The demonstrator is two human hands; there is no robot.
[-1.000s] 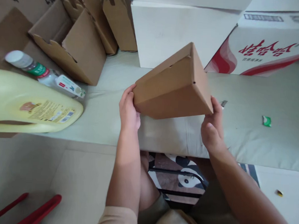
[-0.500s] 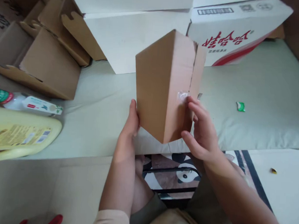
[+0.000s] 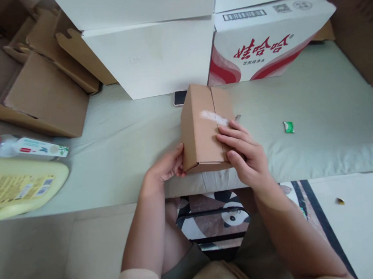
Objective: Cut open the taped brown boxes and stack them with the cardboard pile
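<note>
Head view: we read 娃哈哈 and 饮用纯净水 on the white carton [image 3: 264, 60]. On or just over the pale green cloth [image 3: 125, 152], a plain brown box [image 3: 202, 136] shows clear tape [image 3: 209, 116] across its seam; the left hand [image 3: 168, 165] grips its near-left corner, the right hand [image 3: 249, 158] lays straightened fingers on top.

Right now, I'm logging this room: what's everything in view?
Taped box: 1, brown, centre
Phone: 1, black, behind box
Plain cartons: 2+, white, back
Printed carton: 1, white-red, back right
Open boxes: several, brown, left
Bottle: 1, clear, left
Jug: 1, yellow, left
Packet: 1, green, right
Scrap: 1, gold, right floor
Cloth: 1, pale green, beneath
Panda print: 1, black-white, below
Left fingers: 1 set, bare, box's left
Right fingers: 1 set, bare, box's top
</note>
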